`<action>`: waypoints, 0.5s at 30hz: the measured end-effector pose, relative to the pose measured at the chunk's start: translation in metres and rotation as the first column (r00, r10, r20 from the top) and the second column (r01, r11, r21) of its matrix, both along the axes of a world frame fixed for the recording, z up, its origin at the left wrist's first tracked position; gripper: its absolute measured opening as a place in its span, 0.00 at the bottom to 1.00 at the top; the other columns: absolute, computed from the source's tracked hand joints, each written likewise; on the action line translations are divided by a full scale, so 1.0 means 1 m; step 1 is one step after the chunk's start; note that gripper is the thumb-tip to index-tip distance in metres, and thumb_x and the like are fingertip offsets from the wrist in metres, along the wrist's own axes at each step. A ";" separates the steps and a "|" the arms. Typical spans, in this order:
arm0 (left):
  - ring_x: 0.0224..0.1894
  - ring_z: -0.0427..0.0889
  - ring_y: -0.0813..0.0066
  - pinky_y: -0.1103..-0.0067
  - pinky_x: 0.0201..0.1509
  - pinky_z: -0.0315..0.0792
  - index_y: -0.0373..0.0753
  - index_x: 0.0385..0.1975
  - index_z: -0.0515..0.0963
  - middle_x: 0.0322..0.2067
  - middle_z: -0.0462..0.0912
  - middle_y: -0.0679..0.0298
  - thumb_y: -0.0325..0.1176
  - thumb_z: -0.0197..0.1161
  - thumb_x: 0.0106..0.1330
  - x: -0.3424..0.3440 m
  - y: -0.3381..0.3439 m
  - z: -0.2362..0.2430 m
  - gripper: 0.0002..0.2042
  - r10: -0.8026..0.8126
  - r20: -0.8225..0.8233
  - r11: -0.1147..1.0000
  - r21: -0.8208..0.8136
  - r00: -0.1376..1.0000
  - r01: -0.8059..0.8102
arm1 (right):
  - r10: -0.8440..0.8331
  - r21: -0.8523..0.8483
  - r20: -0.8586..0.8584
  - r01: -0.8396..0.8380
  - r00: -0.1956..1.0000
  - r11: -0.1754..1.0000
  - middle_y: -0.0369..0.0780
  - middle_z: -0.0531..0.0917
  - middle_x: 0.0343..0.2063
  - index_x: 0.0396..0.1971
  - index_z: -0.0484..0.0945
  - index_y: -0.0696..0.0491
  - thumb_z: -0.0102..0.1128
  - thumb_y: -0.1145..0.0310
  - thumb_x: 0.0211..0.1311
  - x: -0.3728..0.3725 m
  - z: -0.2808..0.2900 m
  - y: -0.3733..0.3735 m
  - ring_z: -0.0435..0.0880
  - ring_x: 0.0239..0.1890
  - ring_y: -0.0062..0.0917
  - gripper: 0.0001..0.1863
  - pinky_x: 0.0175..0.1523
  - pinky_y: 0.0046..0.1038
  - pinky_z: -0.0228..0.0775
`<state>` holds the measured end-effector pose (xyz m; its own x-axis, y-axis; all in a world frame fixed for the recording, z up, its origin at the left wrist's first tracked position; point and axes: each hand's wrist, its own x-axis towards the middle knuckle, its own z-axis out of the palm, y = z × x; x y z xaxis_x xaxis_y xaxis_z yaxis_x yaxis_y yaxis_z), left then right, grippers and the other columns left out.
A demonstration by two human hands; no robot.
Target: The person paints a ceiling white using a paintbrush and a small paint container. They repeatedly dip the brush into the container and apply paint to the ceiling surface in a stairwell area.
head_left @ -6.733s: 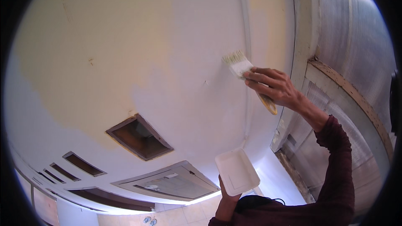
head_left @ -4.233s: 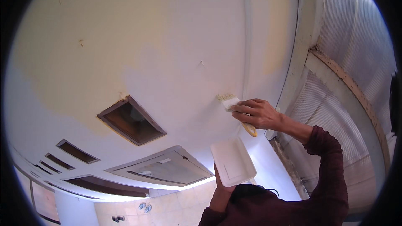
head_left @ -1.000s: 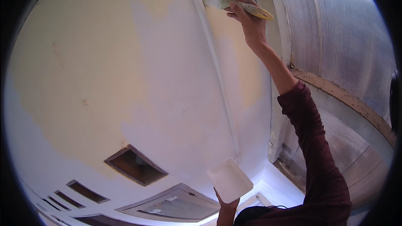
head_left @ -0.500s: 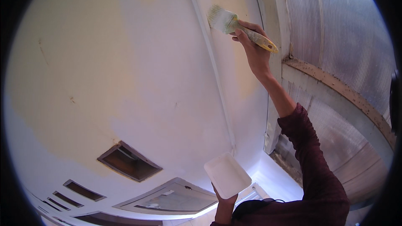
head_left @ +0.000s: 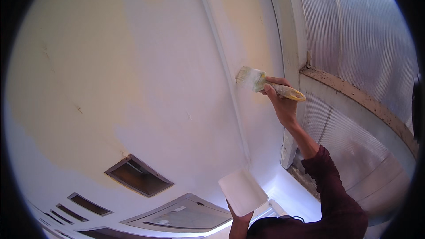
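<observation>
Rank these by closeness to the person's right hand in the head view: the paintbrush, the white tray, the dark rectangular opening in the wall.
1. Paintbrush: held in the right hand, bristles on the wall.
2. White tray: below, held up by the left hand.
3. Dark rectangular opening: farthest, low on the left of the wall.

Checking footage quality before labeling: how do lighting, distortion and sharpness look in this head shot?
Head view: strong fisheye, the wall seam and corrugated panel bow toward a black rim; soft even light, bright glow at the bottom, no hard shadows; right hand with paintbrush and left hand with white tray look reasonably sharp.
</observation>
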<state>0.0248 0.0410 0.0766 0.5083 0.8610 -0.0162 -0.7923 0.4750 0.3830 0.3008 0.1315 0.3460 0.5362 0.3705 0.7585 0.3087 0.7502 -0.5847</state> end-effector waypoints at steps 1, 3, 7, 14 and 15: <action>0.57 0.78 0.65 0.66 0.60 0.75 0.42 0.61 0.70 0.55 0.78 0.63 0.46 0.52 0.75 -0.001 -0.002 0.003 0.21 0.114 -0.287 0.975 0.216 0.951 -0.052 | 0.013 0.023 -0.001 -0.013 1.000 1.000 0.44 0.86 0.37 0.46 0.80 0.63 0.67 0.71 0.65 0.001 0.010 -0.003 0.88 0.37 0.22 0.14 0.39 0.21 0.83; 0.62 0.76 0.64 0.64 0.64 0.72 0.42 0.65 0.66 0.58 0.77 0.61 0.44 0.53 0.75 -0.011 0.004 -0.030 0.23 -0.103 0.387 0.979 -0.123 0.916 0.162 | -0.028 -0.012 0.040 0.028 0.999 1.000 0.45 0.87 0.34 0.43 0.80 0.65 0.67 0.69 0.65 0.001 0.037 -0.010 0.89 0.34 0.23 0.14 0.35 0.22 0.83; 0.60 0.76 0.67 0.68 0.62 0.74 0.42 0.66 0.62 0.58 0.74 0.61 0.40 0.61 0.70 -0.006 -0.004 -0.027 0.27 0.553 -0.421 0.645 0.762 0.719 -0.050 | -0.168 -0.108 0.154 0.185 0.974 0.977 0.43 0.87 0.25 0.37 0.82 0.65 0.68 0.61 0.63 0.016 0.136 -0.004 0.89 0.26 0.24 0.18 0.33 0.22 0.82; 0.65 0.71 0.63 0.58 0.68 0.68 0.49 0.68 0.62 0.63 0.72 0.66 0.58 0.51 0.72 -0.004 -0.007 -0.015 0.30 0.306 -0.360 0.866 0.490 0.881 -0.100 | -0.319 0.045 0.296 0.321 0.900 0.946 0.40 0.87 0.25 0.35 0.82 0.64 0.70 0.53 0.60 0.026 0.272 0.004 0.89 0.26 0.23 0.24 0.34 0.22 0.82; 0.66 0.71 0.63 0.58 0.68 0.67 0.50 0.68 0.63 0.63 0.72 0.67 0.60 0.50 0.72 -0.002 -0.005 -0.017 0.30 0.211 -0.289 0.919 0.385 0.934 -0.088 | -0.336 0.042 0.325 0.342 0.884 0.939 0.40 0.87 0.26 0.35 0.82 0.64 0.70 0.53 0.61 0.030 0.287 0.002 0.90 0.27 0.23 0.24 0.35 0.22 0.82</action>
